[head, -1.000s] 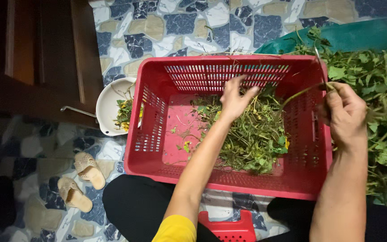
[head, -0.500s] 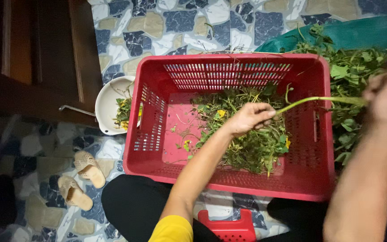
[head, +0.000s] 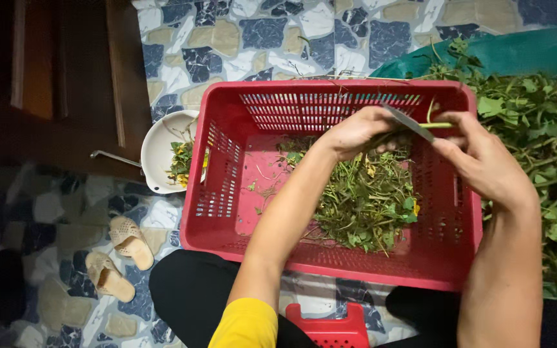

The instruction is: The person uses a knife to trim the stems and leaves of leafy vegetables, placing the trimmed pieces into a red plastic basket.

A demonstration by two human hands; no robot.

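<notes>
Green stem: pinched between both hands, over the red crate's 1 o'clock corner.
Left hand: closed on stem.
Right hand: fingers closed on stem and knife.
Trimmings: crate centre.
Leafy pile: 3 o'clock.
White bowl: 9 o'clock.

Single view, head-worn camera: looks steeply down from the seated person's head, close over the lap and forearms. Frame centre: red slotted crate on the patterned stone floor, with left hand and right hand meeting above its far half; dark wooden furniture fills the frame's left edge, a green sheet the upper right corner. No second view, so no shared field.
</notes>
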